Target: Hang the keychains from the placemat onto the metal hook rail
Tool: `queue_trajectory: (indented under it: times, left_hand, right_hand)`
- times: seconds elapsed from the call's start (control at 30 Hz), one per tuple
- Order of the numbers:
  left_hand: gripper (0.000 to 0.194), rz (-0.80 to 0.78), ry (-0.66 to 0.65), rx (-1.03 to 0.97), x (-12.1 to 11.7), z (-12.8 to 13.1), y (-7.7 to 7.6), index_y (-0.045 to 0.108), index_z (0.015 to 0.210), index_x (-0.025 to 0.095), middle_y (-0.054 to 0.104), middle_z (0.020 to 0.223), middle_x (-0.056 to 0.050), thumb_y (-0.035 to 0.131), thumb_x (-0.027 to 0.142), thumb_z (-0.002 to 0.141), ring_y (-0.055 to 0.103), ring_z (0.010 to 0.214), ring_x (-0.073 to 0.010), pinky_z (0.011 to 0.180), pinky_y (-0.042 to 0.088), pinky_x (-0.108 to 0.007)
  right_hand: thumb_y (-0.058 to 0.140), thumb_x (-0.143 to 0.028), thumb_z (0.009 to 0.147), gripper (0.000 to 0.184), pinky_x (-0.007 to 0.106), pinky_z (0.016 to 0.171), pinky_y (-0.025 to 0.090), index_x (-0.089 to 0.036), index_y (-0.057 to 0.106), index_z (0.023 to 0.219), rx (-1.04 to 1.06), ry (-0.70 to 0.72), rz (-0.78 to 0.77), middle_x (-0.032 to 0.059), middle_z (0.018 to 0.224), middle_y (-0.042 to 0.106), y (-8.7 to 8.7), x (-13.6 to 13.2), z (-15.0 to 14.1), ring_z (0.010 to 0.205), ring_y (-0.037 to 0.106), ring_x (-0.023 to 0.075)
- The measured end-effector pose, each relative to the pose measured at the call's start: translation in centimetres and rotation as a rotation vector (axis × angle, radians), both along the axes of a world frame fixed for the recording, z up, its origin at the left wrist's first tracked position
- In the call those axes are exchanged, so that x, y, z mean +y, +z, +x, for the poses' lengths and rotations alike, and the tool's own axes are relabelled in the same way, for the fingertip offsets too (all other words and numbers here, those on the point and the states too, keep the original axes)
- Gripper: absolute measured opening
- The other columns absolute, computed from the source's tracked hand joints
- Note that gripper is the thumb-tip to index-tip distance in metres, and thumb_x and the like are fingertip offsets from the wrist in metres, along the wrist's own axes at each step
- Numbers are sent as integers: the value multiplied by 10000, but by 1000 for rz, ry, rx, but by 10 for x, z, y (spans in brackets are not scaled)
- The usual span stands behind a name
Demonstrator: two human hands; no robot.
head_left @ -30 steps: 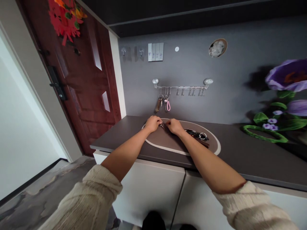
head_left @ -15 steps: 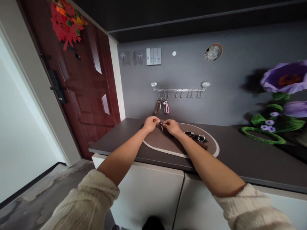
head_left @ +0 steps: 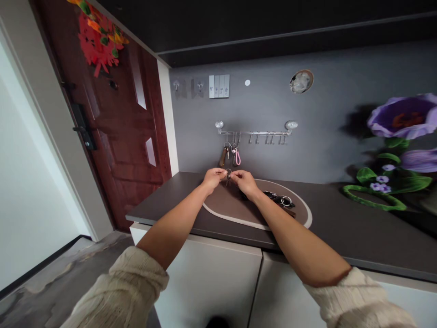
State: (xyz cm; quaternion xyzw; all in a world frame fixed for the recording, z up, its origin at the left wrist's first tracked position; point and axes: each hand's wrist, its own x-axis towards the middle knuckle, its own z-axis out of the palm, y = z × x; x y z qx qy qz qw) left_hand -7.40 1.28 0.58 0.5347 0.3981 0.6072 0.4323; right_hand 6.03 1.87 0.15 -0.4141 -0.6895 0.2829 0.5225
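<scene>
Between my two hands is a small bunch of keys (head_left: 228, 176) on a metal ring, held just above the brown mat (head_left: 235, 212). My left hand (head_left: 213, 178) pinches it from the left with thumb and forefinger. From the right, my right hand (head_left: 244, 180) pinches the same bunch, its fingers closed. Behind them, key sets with a brown fob (head_left: 223, 156) and a pink loop (head_left: 238, 157) hang from the hook rail (head_left: 254, 133) on the wall. More dark key items with a ring (head_left: 286, 201) lie on the mat, partly hidden by my right forearm.
The mat lies on a dark countertop (head_left: 324, 218) above white cabinet doors. At the right stands a purple flower decoration (head_left: 403, 118) with a green looped base. A dark red door (head_left: 126, 136) is at the left, and a black shelf (head_left: 273, 27) overhangs the counter.
My hands have lifted the key bunch slightly toward the hanging keys, and its ring now shows upright between my fingers. The view has tilted up a little.
</scene>
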Motion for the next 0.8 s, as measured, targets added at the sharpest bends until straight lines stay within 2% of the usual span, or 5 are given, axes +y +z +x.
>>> queue_trajectory:
  times: [0.27,0.6,0.8]
  left_hand:
    - [237,22,-49,1,1,0,-1,625,714,116,618,656,-28,681,300,576,508,578,-78,573,361,-216]
    - [286,120,-53,24,-1,4,-1,629,721,117,618,669,-27,683,345,557,509,598,-89,619,381,-230]
    - [170,165,104,193,0,3,-1,628,698,119,618,653,-23,596,279,650,513,602,-101,635,391,-236]
  right_hand:
    - [541,-389,661,248,236,599,372,-150,575,719,35,9,39,6,650,571,-1,2,1,591,478,105]
    - [492,-364,685,196,228,574,340,-168,486,686,39,36,95,-33,593,472,4,-5,4,555,410,96]
    - [454,-344,712,169,226,571,340,-178,464,679,-14,-39,166,-31,587,448,10,-6,10,564,401,105]
